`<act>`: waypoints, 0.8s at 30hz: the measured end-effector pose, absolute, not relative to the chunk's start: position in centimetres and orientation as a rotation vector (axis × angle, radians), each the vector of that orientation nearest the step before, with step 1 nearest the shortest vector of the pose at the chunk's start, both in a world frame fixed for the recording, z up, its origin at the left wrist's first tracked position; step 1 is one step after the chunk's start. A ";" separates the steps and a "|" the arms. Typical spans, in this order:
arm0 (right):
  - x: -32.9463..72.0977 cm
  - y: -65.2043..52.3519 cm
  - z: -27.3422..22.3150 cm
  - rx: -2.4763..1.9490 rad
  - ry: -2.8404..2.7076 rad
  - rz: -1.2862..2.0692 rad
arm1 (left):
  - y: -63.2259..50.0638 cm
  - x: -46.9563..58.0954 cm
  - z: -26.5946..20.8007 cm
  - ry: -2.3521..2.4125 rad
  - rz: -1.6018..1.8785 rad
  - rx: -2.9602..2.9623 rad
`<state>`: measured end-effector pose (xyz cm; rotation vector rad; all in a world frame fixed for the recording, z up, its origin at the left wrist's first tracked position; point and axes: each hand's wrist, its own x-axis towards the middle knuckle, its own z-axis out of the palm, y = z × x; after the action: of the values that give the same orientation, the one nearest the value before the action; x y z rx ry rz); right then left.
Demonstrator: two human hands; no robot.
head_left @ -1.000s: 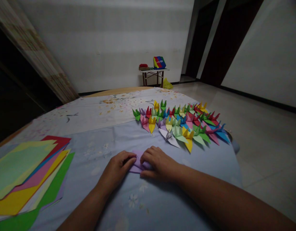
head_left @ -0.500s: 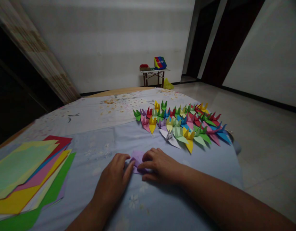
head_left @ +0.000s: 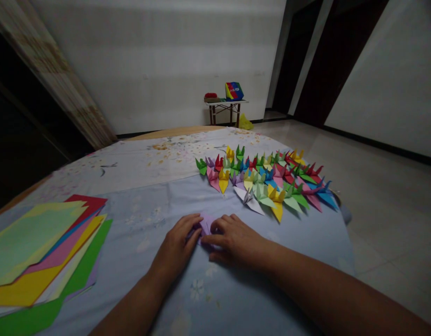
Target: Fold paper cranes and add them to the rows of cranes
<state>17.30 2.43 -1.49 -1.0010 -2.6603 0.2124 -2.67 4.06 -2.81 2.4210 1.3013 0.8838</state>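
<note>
A person's bare left hand (head_left: pixel 178 240) and bare right hand (head_left: pixel 232 240) show rounded knuckles (head_left: pixel 225 219), with uncovered wrists (head_left: pixel 266 251) and forearms (head_left: pixel 327 284) that broaden smoothly away from them

Dim, greyish room light over my hands, soft at the edges.
The light is weak, its source out of view; soft bands of lighter and darker grey cross the wall (head_left: pixel 159 60), and a pale sheen lies on the floor (head_left: pixel 323 144). A blurred shadow spreads over the blue cloth (head_left: pixel 187 289) below my right hand (head_left: pixel 236 238) and forearm. My left hand (head_left: pixel 177 240) looks dusky, and fine creases in the purple paper (head_left: pixel 206 224) are hard to make out. The doors (head_left: pixel 341 60) sink almost to black. The wide lens makes the curtain (head_left: pixel 54 70) lean steeply, and the upper right corner darkens.
</note>
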 end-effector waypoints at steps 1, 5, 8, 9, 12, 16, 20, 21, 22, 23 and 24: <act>17.2 2.4 -1.5 -1.006 -2.669 0.202 | 4.2 -2.7 -2.7 1.301 0.902 2.417; 17.1 2.2 -1.1 -1.033 -2.685 0.220 | 4.2 -2.8 -2.4 1.369 0.939 2.408; 17.3 2.3 -0.8 -1.068 -2.628 0.314 | 3.8 -2.8 -2.2 1.384 0.900 2.422; 17.3 2.3 -0.7 -1.074 -2.608 0.347 | 3.7 -2.9 -2.1 1.365 0.869 2.445; 17.6 2.7 -0.8 -1.031 -2.594 0.408 | 3.3 -2.8 -2.3 1.317 0.789 2.551; 17.9 3.0 -1.3 -0.961 -2.571 0.421 | 3.0 -2.7 -2.6 1.341 0.713 2.672; 18.1 3.1 -1.6 -0.926 -2.544 0.472 | 2.7 -2.6 -2.7 1.367 0.668 2.710; 18.2 3.2 -1.6 -0.924 -2.537 0.481 | 2.7 -2.5 -2.6 1.379 0.667 2.708; 18.2 3.2 -1.6 -0.925 -2.528 0.487 | 2.6 -2.5 -2.6 1.394 0.669 2.701; 18.2 3.3 -1.6 -0.931 -2.518 0.491 | 2.5 -2.4 -2.6 1.411 0.671 2.690; 18.2 3.3 -1.7 -0.939 -2.507 0.494 | 2.4 -2.3 -2.5 1.427 0.673 2.678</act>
<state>18.16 3.32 -1.67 -0.9387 -2.5068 0.4936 -2.29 2.37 -2.54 2.6782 1.4266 0.6726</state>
